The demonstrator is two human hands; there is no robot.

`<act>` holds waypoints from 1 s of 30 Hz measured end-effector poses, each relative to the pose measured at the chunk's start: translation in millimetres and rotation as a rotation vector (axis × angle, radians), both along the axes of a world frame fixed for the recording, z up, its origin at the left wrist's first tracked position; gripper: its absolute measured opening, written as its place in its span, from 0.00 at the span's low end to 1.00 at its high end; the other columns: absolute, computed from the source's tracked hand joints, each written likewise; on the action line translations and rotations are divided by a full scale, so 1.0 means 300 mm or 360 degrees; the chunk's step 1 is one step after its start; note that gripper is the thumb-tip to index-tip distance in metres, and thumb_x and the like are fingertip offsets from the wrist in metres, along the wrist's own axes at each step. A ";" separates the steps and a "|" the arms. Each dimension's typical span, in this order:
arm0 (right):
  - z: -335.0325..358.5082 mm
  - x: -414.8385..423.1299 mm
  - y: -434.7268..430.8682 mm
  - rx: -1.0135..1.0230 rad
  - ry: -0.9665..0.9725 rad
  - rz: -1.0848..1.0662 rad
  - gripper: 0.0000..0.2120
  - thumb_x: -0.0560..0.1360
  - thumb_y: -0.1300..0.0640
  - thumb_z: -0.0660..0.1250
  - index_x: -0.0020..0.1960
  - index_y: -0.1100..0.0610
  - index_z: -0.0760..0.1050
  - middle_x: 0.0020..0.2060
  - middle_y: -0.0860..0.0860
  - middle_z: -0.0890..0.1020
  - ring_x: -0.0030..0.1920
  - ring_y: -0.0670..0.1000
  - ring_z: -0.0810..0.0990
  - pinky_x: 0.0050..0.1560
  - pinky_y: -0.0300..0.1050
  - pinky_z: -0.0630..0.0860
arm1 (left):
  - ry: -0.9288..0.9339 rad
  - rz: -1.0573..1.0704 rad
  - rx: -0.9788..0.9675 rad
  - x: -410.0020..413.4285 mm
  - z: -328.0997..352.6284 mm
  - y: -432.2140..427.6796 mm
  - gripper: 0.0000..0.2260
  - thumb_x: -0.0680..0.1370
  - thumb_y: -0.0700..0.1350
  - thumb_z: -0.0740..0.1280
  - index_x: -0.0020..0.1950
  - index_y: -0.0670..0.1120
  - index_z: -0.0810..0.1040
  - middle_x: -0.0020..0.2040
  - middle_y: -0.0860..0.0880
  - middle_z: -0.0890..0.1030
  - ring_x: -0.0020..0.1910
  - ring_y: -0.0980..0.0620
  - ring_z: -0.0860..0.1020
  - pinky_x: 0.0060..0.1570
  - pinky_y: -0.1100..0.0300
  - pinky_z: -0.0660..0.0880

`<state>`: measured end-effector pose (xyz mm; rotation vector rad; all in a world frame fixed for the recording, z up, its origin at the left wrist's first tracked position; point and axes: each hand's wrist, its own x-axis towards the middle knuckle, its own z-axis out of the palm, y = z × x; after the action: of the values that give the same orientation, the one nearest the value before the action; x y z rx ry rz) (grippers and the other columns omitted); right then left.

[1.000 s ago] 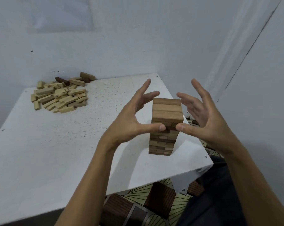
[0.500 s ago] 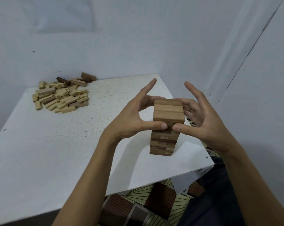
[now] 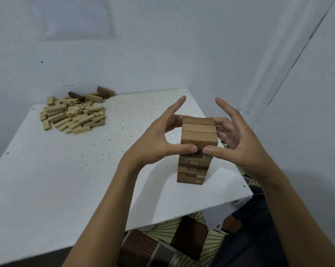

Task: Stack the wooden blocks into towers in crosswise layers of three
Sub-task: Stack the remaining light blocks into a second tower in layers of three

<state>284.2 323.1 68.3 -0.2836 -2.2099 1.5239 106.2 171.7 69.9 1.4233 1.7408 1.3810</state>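
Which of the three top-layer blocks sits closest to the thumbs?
The front block, widest in view on the tower's camera-side edge; both thumbs press just beneath it, the other two lie behind.

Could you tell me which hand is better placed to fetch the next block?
Probably the left hand: the block pile lies on its side of the tower, farther from the right hand.

Diffuse indoor light, cool blue-grey cast, moderate brightness; wide-angle view.

Soft-edged grey shadow lies on the white bench (image 3: pixel 47 189) just left of the tower (image 3: pixel 198 132), under the left hand (image 3: pixel 155 145) and its forearm. The tower's near face is dimmer than its top. Focus is crisp at the tower. The loose blocks (image 3: pixel 74 114) far to its left are slightly soft. Right of the tower the wall seam (image 3: pixel 297 60) leans steeply, and the bench edges splay.
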 end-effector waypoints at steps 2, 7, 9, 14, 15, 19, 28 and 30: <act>-0.001 -0.002 0.002 -0.0006 -0.0003 0.0004 0.49 0.67 0.51 0.77 0.79 0.42 0.53 0.63 0.50 0.78 0.69 0.53 0.74 0.73 0.61 0.66 | 0.0005 0.0005 -0.0004 0.001 0.000 0.000 0.48 0.68 0.45 0.79 0.81 0.55 0.53 0.64 0.52 0.78 0.67 0.56 0.75 0.74 0.54 0.65; -0.007 -0.007 -0.001 -0.0025 0.0006 0.0005 0.49 0.67 0.53 0.78 0.79 0.43 0.54 0.63 0.51 0.78 0.69 0.54 0.74 0.73 0.61 0.66 | -0.0002 0.0008 -0.0013 0.002 -0.001 0.001 0.48 0.68 0.45 0.78 0.81 0.56 0.53 0.64 0.52 0.78 0.66 0.56 0.75 0.74 0.53 0.65; -0.009 -0.007 0.001 -0.0029 0.0006 0.0006 0.48 0.67 0.54 0.78 0.79 0.43 0.54 0.62 0.51 0.78 0.68 0.54 0.74 0.73 0.61 0.66 | -0.0004 0.0009 -0.0016 0.002 -0.002 0.002 0.48 0.68 0.45 0.79 0.81 0.56 0.53 0.64 0.52 0.78 0.67 0.55 0.75 0.74 0.52 0.65; -0.010 -0.009 0.002 -0.0027 0.0007 0.0010 0.47 0.68 0.58 0.77 0.79 0.43 0.54 0.61 0.51 0.78 0.68 0.53 0.74 0.73 0.60 0.65 | -0.0021 0.0016 -0.0008 0.005 -0.007 0.003 0.48 0.68 0.48 0.79 0.81 0.56 0.54 0.63 0.51 0.78 0.67 0.54 0.75 0.73 0.49 0.65; -0.010 -0.009 0.002 -0.0026 0.0007 0.0009 0.47 0.68 0.58 0.77 0.79 0.43 0.54 0.61 0.51 0.78 0.68 0.53 0.74 0.73 0.59 0.65 | -0.0022 0.0014 -0.0008 0.005 -0.007 0.003 0.48 0.68 0.49 0.79 0.81 0.56 0.54 0.63 0.51 0.79 0.67 0.54 0.75 0.73 0.49 0.65; -0.010 -0.010 0.002 -0.0019 0.0013 0.0009 0.47 0.68 0.58 0.77 0.79 0.43 0.55 0.61 0.50 0.78 0.68 0.53 0.74 0.73 0.59 0.66 | -0.0011 0.0014 -0.0016 0.004 -0.006 0.003 0.48 0.67 0.52 0.78 0.81 0.56 0.54 0.63 0.53 0.78 0.67 0.55 0.75 0.73 0.50 0.65; -0.017 -0.009 -0.001 -0.0011 -0.0010 -0.0008 0.48 0.68 0.57 0.77 0.79 0.43 0.53 0.62 0.48 0.79 0.68 0.52 0.74 0.73 0.60 0.66 | 0.0001 0.0016 -0.0015 0.002 -0.010 0.002 0.48 0.67 0.53 0.78 0.80 0.56 0.54 0.64 0.52 0.78 0.67 0.54 0.75 0.73 0.49 0.65; -0.021 -0.008 -0.003 -0.0015 -0.0015 -0.0006 0.48 0.68 0.54 0.78 0.79 0.43 0.53 0.63 0.48 0.78 0.69 0.53 0.74 0.73 0.62 0.65 | 0.0002 0.0012 -0.0019 0.002 -0.010 0.001 0.48 0.67 0.53 0.78 0.80 0.57 0.54 0.65 0.52 0.77 0.67 0.55 0.75 0.73 0.50 0.66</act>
<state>281.7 322.3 61.9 -0.2986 -2.2090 1.5345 106.7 172.1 66.9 1.4127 1.7542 1.3722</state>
